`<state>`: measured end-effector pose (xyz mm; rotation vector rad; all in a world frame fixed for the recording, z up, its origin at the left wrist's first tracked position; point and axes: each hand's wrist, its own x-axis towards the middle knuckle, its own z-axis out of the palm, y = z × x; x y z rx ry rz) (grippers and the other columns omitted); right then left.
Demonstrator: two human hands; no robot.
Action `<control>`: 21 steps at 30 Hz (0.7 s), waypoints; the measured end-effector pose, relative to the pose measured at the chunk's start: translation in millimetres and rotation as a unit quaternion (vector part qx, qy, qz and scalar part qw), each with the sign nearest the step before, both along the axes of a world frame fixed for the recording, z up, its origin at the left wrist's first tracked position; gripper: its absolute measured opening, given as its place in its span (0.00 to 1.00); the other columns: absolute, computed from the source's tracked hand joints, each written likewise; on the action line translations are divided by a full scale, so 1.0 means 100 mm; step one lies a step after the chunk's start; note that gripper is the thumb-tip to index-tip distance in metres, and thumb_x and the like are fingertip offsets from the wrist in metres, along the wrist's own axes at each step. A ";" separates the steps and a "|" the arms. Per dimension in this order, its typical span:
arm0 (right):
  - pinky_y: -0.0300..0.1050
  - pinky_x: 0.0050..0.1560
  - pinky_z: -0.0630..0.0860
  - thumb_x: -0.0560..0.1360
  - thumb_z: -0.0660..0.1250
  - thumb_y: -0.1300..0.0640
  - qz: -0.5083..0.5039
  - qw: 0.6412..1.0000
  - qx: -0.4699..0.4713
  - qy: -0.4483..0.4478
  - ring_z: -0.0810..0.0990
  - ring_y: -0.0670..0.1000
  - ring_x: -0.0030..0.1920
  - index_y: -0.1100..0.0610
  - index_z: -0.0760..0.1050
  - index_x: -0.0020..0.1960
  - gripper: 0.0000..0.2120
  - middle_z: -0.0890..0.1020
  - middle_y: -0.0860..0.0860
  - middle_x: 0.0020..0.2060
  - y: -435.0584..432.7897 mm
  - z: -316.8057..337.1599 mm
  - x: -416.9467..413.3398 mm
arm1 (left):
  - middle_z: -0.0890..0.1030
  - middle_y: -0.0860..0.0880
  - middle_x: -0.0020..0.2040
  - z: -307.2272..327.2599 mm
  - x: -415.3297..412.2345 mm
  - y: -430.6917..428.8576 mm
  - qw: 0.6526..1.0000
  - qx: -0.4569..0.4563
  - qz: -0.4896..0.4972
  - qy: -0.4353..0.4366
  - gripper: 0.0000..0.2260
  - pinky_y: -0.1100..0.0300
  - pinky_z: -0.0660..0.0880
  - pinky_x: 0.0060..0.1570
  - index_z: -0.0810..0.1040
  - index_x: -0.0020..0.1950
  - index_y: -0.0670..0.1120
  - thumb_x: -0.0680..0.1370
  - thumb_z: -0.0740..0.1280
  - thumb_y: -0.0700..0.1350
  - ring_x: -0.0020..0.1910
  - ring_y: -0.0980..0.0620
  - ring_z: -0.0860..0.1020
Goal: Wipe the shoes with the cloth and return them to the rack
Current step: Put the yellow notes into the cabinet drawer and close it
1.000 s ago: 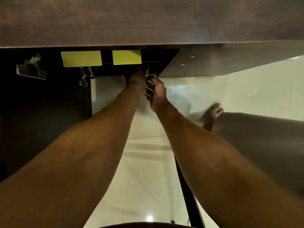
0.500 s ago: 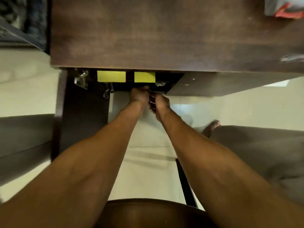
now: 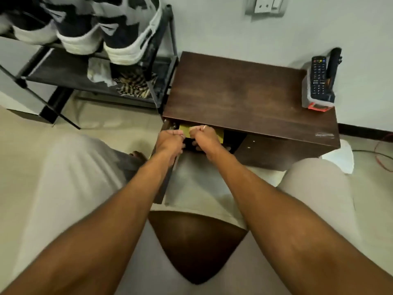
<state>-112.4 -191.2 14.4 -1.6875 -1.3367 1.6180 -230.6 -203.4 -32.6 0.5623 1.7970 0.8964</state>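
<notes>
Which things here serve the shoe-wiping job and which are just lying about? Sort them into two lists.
Job in hand:
sneakers; shoe rack; white cloth and striped cloth on its lower shelf; left hand and right hand, gripping a dark item, unidentifiable.

Lying about:
brown cabinet; remotes in their holder; wall socket.

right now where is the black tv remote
Head view, upper right: the black remote control stands in a small grey holder on the right end of the dark brown wooden cabinet, against the white wall.
</notes>
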 end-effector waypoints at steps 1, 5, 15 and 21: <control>0.50 0.45 0.75 0.82 0.63 0.60 0.022 1.000 0.008 0.008 0.75 0.48 0.36 0.50 0.75 0.41 0.11 0.77 0.47 0.36 0.00 -0.02 -0.08 | 0.85 0.46 0.49 0.14 -0.10 0.00 1.000 0.006 0.001 0.010 0.08 0.58 0.76 0.37 0.81 0.50 0.50 0.80 0.65 0.39 0.41 0.50 0.83; 0.54 0.48 0.79 0.80 0.66 0.55 0.074 0.997 0.034 -0.004 0.80 0.49 0.39 0.51 0.80 0.45 0.06 0.83 0.49 0.39 -0.01 0.04 -0.45 | 0.84 0.47 0.48 0.66 -0.57 -0.02 0.999 0.020 0.008 0.030 0.09 0.59 0.76 0.37 0.81 0.57 0.48 0.81 0.65 0.38 0.41 0.51 0.81; 0.47 0.44 0.79 0.80 0.67 0.56 0.175 0.982 0.060 -0.043 0.80 0.48 0.41 0.55 0.83 0.53 0.07 0.84 0.49 0.47 0.05 0.22 -1.15 | 0.85 0.50 0.48 1.24 -1.76 -0.10 0.990 0.116 0.081 0.030 0.05 0.61 0.75 0.32 0.80 0.50 0.51 0.79 0.68 0.40 0.36 0.54 0.80; 0.46 0.40 0.78 0.80 0.66 0.58 0.208 0.969 0.095 -0.093 0.79 0.46 0.37 0.53 0.82 0.47 0.07 0.85 0.50 0.46 0.23 0.11 -1.59 | 0.83 0.47 0.46 0.77 -2.63 -0.52 0.977 0.086 0.190 0.038 0.07 0.62 0.70 0.30 0.79 0.45 0.48 0.81 0.64 0.40 0.32 0.52 0.77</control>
